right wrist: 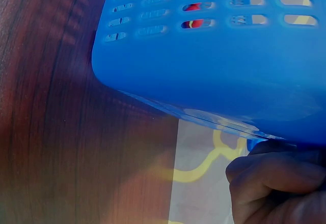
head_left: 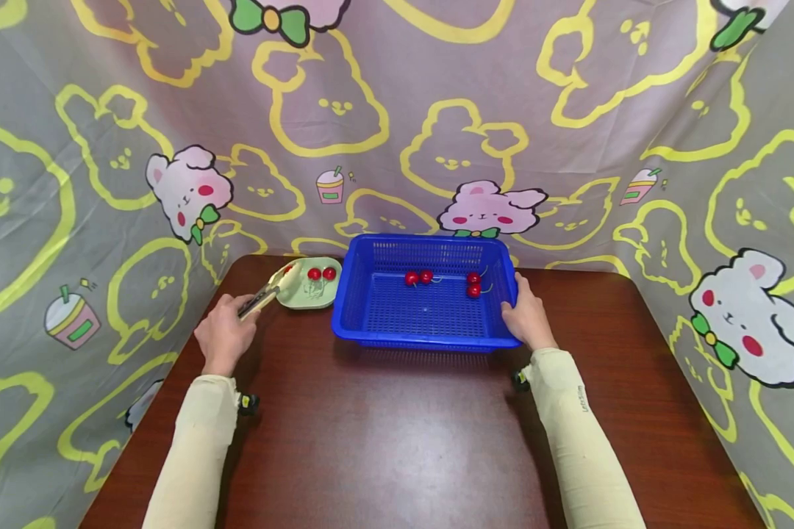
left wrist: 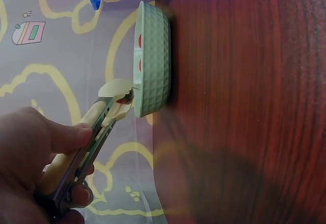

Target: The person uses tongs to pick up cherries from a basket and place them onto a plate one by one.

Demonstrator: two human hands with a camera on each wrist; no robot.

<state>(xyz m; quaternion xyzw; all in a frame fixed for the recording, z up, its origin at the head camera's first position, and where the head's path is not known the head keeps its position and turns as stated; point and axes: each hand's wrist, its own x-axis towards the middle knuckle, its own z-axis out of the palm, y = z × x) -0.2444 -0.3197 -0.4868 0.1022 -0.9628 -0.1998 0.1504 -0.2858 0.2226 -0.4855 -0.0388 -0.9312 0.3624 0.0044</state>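
My left hand (head_left: 226, 332) grips a pair of tongs (left wrist: 90, 137) with cream tips, their ends over the left rim of a small pale green bowl (head_left: 284, 303). Between the tips shows a red cherry (left wrist: 124, 100), partly hidden. Two more red cherries (head_left: 329, 273) with stems lie in the bowl. Right of it stands a blue plastic basket (head_left: 430, 342) with slotted walls. Inside the basket are two cherries (head_left: 412, 279) near the middle and another pair (head_left: 474, 291) toward the right. My right hand (head_left: 531, 314) holds the basket's right rim, thumb on the inner side.
Everything stands on a dark brown wooden table (head_left: 397, 426). A patterned cloth (head_left: 397, 88) with yellow outlines and rabbit faces rises close behind the basket and bowl, and along both sides.
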